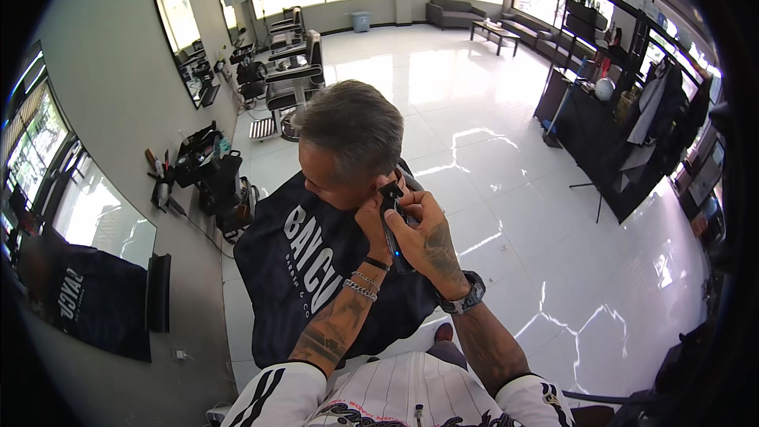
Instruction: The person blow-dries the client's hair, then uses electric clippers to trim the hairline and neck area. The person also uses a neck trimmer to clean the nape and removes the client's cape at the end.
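A seated person with short greying hair (354, 124) is before me, the head turned toward the left. A dark barber cape (278, 284) with white lettering covers their body. My right hand (422, 222) grips a black cordless hair clipper (391, 236), its blue light lit. The clipper's head points up, close behind the person's ear (380, 181). My left hand (372, 220) rests at the ear and jaw, just left of the clipper. Its fingers are partly hidden, so their hold is unclear.
Along the left wall are a large mirror (95, 237), a black tool trolley (216, 184), and a hair dryer (161, 193) in a holder. Barber chairs (293, 80) line up beyond. To the right stands a black counter (584, 130) with hanging garments. Glossy tile (492, 201) covers the floor.
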### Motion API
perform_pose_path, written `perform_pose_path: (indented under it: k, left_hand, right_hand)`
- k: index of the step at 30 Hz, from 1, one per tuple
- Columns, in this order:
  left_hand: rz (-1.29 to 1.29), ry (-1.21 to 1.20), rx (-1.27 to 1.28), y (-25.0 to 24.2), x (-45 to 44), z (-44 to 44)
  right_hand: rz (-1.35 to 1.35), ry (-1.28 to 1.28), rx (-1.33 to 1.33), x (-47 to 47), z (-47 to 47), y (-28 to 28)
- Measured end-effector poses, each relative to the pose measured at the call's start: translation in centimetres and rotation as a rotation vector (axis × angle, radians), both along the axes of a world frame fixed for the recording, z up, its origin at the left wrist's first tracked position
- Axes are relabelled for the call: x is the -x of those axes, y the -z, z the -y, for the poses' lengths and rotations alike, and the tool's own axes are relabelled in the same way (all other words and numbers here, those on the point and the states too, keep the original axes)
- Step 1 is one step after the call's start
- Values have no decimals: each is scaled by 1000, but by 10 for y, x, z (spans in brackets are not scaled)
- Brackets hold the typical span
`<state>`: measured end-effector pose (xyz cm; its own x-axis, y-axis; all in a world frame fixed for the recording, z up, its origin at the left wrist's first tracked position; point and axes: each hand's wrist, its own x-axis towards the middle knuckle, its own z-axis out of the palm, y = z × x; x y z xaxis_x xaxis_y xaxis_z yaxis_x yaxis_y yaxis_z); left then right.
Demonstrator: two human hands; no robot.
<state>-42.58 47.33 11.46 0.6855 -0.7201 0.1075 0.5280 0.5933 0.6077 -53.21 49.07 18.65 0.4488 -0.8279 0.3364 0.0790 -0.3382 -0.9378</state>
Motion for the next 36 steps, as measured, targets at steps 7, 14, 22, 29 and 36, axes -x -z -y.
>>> perform_pose_path:
  k: [7,14,22,29,36]
  left_hand:
    - [73,-75,-77,7,2,18]
    - [248,-292,-227,25,2,28]
    - [359,-397,-307,13,-2,9]
    - [432,-514,-284,6,-7,1]
    - [473,-577,-301,25,-17,2]
  right_hand:
    - [-59,57,-6,-19,-4,-3]
    - [102,4,-264,-24,-15,-17]
    - [181,-78,-405,18,12,-32]
    - [291,-352,-707,20,40,-23]
    - [270,-470,-758,14,57,-22]
